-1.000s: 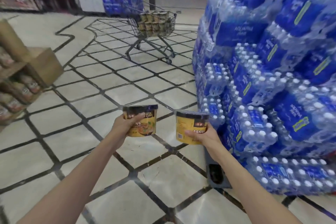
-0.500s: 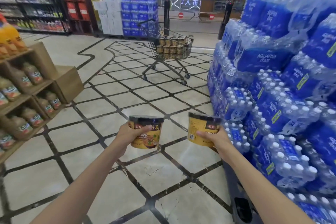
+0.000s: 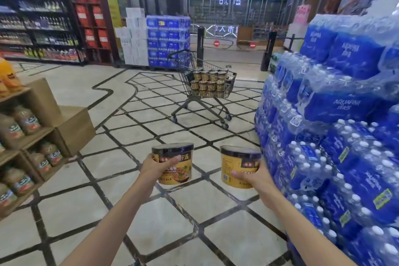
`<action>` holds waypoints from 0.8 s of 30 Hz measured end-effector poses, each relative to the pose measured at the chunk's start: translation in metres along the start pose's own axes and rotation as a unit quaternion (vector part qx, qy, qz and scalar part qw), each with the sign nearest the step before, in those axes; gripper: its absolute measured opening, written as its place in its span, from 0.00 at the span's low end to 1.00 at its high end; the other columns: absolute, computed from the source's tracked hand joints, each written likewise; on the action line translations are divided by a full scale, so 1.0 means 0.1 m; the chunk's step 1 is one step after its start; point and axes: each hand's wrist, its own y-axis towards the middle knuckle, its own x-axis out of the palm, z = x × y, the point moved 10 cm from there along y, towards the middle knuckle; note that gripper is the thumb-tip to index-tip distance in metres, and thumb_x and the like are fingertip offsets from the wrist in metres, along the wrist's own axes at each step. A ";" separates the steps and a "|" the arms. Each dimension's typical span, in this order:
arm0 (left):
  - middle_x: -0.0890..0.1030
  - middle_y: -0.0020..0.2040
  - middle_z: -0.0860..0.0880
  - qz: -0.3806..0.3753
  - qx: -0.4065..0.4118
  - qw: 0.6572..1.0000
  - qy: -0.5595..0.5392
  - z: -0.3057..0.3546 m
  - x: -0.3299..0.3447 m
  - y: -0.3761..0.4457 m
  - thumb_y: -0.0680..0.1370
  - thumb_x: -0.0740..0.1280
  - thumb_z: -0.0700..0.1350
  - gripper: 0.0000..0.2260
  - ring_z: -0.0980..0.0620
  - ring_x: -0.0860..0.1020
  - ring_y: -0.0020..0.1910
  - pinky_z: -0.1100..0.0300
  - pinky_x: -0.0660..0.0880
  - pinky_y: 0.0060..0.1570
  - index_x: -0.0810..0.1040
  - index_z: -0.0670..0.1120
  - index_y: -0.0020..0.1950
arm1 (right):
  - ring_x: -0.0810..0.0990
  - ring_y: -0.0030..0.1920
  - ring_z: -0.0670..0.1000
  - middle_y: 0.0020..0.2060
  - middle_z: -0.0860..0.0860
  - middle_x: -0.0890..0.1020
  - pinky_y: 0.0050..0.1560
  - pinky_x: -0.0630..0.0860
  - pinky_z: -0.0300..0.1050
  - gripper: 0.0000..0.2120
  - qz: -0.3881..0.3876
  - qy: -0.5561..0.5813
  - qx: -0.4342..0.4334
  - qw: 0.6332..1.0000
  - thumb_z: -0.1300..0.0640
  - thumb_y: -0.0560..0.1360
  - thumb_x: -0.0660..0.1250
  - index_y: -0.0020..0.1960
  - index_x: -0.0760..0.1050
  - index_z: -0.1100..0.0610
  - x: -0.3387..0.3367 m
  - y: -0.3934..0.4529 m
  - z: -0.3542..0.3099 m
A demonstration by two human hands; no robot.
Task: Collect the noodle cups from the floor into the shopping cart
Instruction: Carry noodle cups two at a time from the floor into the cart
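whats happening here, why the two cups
A person is carrying noodle cups across a shop floor: the left hand grips one cup, the right hand grips another cup. The shopping cart, already stacked with cups, stands ahead beside the bottled water display.

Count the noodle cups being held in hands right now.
2. One noodle cup is gripped in the left hand, another noodle cup in the right hand. More sit in the shopping cart ahead, partly hidden.

Open floor [image 3: 151, 127] ahead; stacked water packs [image 3: 336, 136] crowd the right.
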 end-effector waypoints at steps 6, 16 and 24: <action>0.84 0.51 0.45 0.000 -0.010 1.000 -0.023 0.26 -0.07 1.32 0.46 0.82 0.61 0.46 0.46 0.82 0.50 0.45 0.77 0.56 0.76 0.44 0.60 | 0.80 0.47 0.44 0.49 0.47 0.81 0.36 0.73 0.33 0.32 -0.005 0.017 -0.019 1.000 0.58 0.58 0.81 0.58 0.70 0.54 0.40 1.28 -0.53; 0.85 0.48 0.45 -0.024 -0.034 0.999 0.008 0.50 -0.13 3.40 0.48 0.82 0.61 0.43 0.46 0.83 0.47 0.46 0.79 0.52 0.77 0.44 0.59 | 0.80 0.53 0.48 0.52 0.49 0.82 0.45 0.75 0.40 0.37 -0.031 0.014 -0.001 0.999 0.52 0.53 0.81 0.59 0.70 0.52 1.11 3.15 -0.74; 0.84 0.50 0.48 -0.034 -0.030 0.998 0.052 0.90 -0.33 5.37 0.43 0.79 0.67 0.48 0.49 0.82 0.49 0.51 0.78 0.50 0.76 0.47 0.58 | 0.81 0.54 0.51 0.54 0.50 0.82 0.51 0.78 0.47 0.48 0.000 0.021 0.005 1.000 0.48 0.46 0.85 0.63 0.69 0.51 1.61 4.96 -1.08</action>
